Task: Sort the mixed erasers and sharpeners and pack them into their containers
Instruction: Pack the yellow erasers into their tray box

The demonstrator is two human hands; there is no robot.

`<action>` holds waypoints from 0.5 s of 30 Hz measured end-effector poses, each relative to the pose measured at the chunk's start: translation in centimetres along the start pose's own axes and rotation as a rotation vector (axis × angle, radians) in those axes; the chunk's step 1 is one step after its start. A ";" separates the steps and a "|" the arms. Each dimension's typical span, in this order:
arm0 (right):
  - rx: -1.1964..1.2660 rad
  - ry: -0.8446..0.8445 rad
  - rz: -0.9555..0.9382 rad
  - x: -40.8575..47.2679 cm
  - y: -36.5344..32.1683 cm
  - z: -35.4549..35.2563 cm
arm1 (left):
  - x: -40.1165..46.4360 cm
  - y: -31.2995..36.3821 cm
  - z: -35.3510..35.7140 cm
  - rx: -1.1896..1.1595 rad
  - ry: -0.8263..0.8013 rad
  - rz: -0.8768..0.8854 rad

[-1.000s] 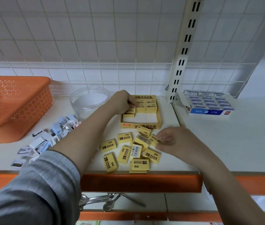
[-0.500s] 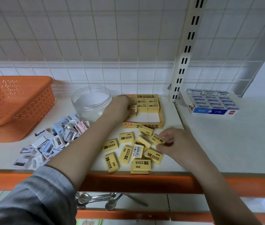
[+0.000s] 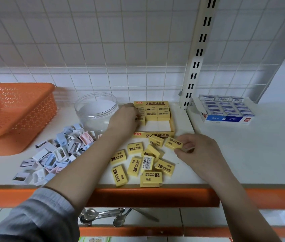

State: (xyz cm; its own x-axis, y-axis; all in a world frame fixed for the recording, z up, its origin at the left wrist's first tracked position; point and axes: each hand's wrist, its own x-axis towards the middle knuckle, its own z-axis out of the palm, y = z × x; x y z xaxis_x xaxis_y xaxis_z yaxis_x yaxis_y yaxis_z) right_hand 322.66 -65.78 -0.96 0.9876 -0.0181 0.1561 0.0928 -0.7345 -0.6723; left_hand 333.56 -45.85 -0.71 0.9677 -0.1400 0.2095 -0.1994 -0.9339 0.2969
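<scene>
Left hand [image 3: 125, 117] reaches into the left side of the yellow eraser box [image 3: 155, 119], fingers curled onto a yellow eraser [image 3: 141, 118] at the near end of the left row; the fingertips are partly hidden, so whether it grips or only presses I cannot tell. Box sits on the white shelf [image 3: 243, 154], back rows filled with erasers, front part showing bare white bottom.

Right hand [image 3: 197, 151] is just in front of the box's right corner, thumb and fingers pinching one loose eraser [image 3: 174, 143], label up, tilted.

Pile of loose yellow erasers [image 3: 143, 163] lies in front of the box, between the two forearms, reaching to the shelf's front edge; one shows a barcode face [image 3: 147, 162].

Heap of sharpeners [image 3: 56, 152], white, blue and pink, lies left of the box and in front of the clear round tub [image 3: 96, 110]. Tub stands just left of the box, touching the left wrist area from behind.

Orange basket [image 3: 16, 110] is far left of the box. Blue-and-white eraser box [image 3: 227, 109], full, sits right of the yellow box past the slotted upright post [image 3: 197, 55].

Grey sleeve [image 3: 33, 219] on the left arm.
</scene>
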 end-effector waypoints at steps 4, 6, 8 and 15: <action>0.015 0.038 0.005 -0.2 -0.3 -0.1 | 0.2 0.0 0.0 0.021 -0.037 -0.017; 0.018 0.047 0.006 -0.2 -0.3 -0.2 | 0.2 -0.1 -0.1 0.029 -0.058 -0.011; 0.018 0.057 0.004 -0.2 -0.4 -0.3 | 0.1 -0.1 -0.5 0.016 -0.066 -0.008; -0.018 0.084 0.003 -0.1 -0.2 -0.2 | -3.0 0.8 -3.0 -0.123 -0.102 0.034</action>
State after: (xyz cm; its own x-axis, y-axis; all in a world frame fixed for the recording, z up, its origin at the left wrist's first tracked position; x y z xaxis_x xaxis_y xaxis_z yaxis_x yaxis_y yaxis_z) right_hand 322.48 -65.77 -0.65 0.9737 -0.0768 0.2146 0.0866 -0.7463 -0.6599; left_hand 330.03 -45.18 1.64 0.9695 -0.2090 0.1279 -0.2434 -0.8817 0.4042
